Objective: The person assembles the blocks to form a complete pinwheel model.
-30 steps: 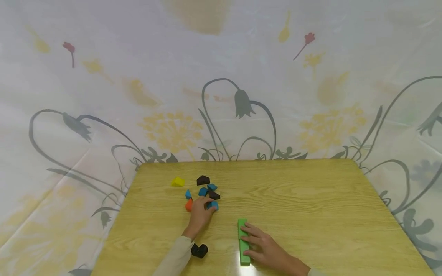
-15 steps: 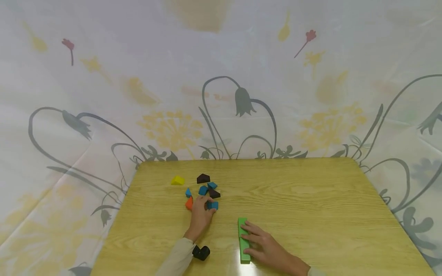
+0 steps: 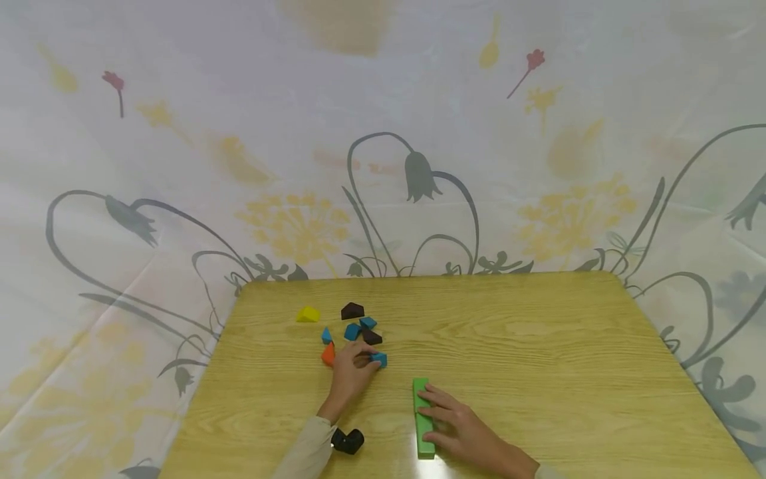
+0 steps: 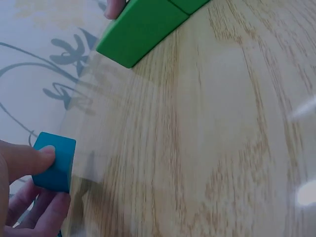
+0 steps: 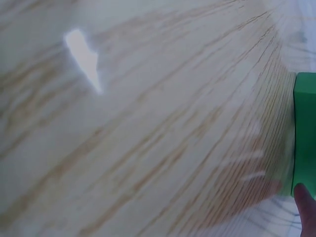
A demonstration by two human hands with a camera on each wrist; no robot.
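Note:
Between thumb and fingers my left hand pinches a small blue block; the head view has it at the front of the loose pieces. Two green blocks lie end to end in a row on the wooden table, a seam showing between them. My right hand rests its spread fingers on the row from the right side, one fingertip at the green edge in the right wrist view. An orange block lies just left of my left hand, partly covered by it.
Behind my left hand are two dark brown blocks, several more blue pieces and a yellow block. A black wrist camera sits at my left cuff. A flower-printed cloth stands behind the table.
My left hand has shifted slightly right, carrying the blue block with it away from the other pieces. The right hand and the green blocks stay in place.

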